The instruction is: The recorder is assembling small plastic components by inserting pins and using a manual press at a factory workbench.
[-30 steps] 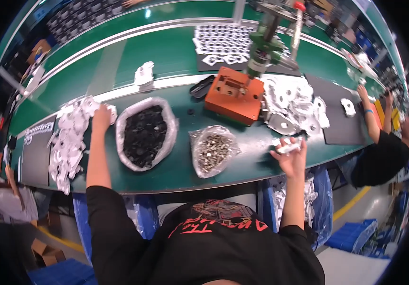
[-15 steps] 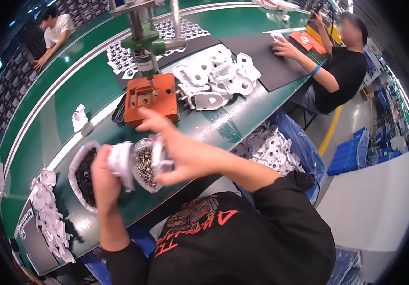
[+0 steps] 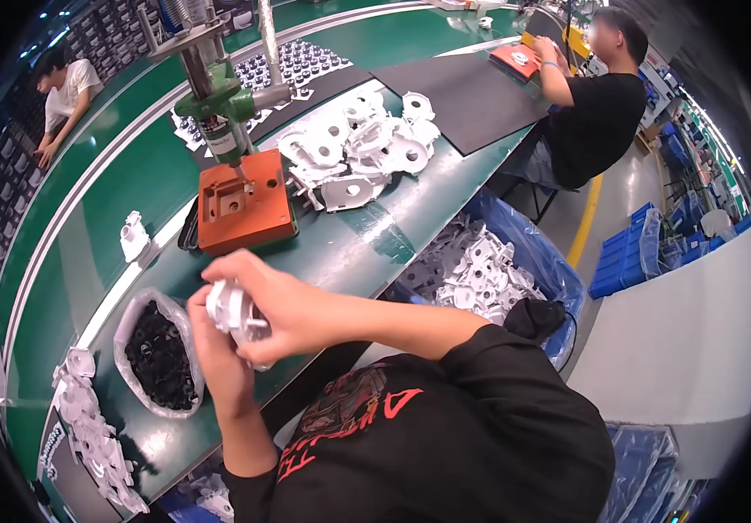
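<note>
My left hand (image 3: 219, 353) and my right hand (image 3: 284, 309) are together over the near edge of the green bench, both closed around a white plastic housing (image 3: 234, 309). It looks like two pieces pressed against each other, but my fingers cover much of it. Just left of my hands sits a clear bag (image 3: 194, 366) of small black parts (image 3: 159, 353). Beyond my hands stands an orange fixture (image 3: 258, 222), set under a green press (image 3: 219, 113). The bag of screws is hidden behind my hands.
White plastic parts (image 3: 362, 144) lie heaped right of the fixture; more (image 3: 88, 427) line the bench's left side. One white piece (image 3: 134, 237) stands by the conveyor. A blue-lined bin (image 3: 550, 261) of white parts is at my right. A co-worker (image 3: 606, 113) sits beyond it.
My hands, apart before with a white piece in each, have come together. The view has shifted, and the screw bag is now covered. The co-worker's hand has drawn back to their orange fixture.
</note>
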### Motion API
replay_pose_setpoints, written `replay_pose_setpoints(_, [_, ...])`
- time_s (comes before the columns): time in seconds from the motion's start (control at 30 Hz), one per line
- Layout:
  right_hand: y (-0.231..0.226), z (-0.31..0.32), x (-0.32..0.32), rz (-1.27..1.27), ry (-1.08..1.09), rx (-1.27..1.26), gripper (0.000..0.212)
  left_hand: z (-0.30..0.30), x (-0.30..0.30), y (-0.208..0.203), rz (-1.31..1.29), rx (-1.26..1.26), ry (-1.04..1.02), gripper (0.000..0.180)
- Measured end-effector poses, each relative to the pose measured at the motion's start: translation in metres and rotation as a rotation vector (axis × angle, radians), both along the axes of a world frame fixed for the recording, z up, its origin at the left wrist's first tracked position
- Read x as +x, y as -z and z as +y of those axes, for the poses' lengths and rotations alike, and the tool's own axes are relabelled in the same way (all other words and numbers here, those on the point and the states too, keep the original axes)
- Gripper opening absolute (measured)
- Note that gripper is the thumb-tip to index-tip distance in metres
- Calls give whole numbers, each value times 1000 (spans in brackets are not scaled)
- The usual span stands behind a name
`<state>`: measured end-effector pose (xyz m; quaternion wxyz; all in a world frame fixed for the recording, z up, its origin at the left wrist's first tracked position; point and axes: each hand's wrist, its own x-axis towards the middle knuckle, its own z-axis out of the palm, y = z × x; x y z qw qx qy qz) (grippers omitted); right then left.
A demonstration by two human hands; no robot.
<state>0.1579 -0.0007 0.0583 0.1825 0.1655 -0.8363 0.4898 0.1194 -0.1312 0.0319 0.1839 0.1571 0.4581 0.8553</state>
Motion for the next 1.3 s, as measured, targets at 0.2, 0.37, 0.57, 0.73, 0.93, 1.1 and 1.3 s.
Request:
replay_pose_setpoints(0.2, [-16,7,-21,149,116,-66,68,-18,-9,14,393,-159,32,51])
replay_pose_setpoints(0.37, [0,-11,-33,128,93,-69,66,-20,-15,26,426,-286,-106,44])
replay_pose_setpoints(0.57, [16,-4,-38,70,71,-260,47,-55,-56,-8,548,-582,-387,24])
replay_pose_setpoints(0.73, [62,-9,-33,154,203,537,25,-7,-109,-19,1149,-948,-310,18])
replay_pose_setpoints(0.93, [75,-10,-27,233,179,509,19,73,-172,15,1644,-1116,-235,18])
replay_pose_setpoints(1.1, [72,-3,-24,195,109,482,18,91,-195,41,1703,-980,-278,10])
replay_pose_setpoints(1.3, [75,1,-28,187,116,468,14,85,-192,41,1538,-936,-95,14])
